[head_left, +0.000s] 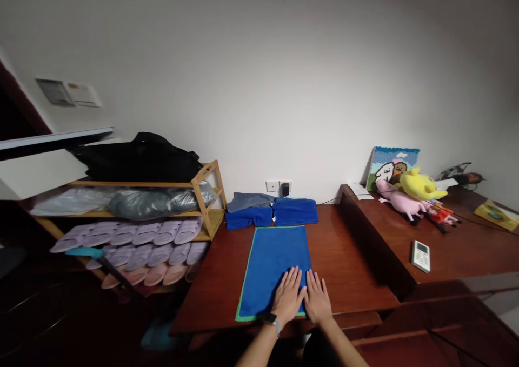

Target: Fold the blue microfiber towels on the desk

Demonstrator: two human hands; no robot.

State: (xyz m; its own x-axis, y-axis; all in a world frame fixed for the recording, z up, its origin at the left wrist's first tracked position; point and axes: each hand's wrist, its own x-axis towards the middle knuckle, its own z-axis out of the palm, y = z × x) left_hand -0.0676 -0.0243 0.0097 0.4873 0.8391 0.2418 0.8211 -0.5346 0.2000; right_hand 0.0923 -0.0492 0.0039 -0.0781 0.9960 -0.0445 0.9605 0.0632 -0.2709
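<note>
A blue towel (270,259) with green edging lies spread flat on the brown wooden table (227,280). My left hand (288,295) rests flat on the towel's near right part, fingers stretched out; a watch is on that wrist. Beside it, my right hand (318,299) lies flat across the towel's right edge, partly over the bare wood. The thumbs are close together. Neither hand grips anything. Behind the towel, against the wall, are folded blue cloths (295,211) and a folded grey cloth (249,200).
Left of the table stands a wooden rack (208,194) with rows of slippers (158,234) and a black bag (140,159) on top. On the right, a higher desk (389,237) holds plush toys (405,197), a picture (391,164) and a white remote (420,256). A black plug (285,189) sits in the wall socket.
</note>
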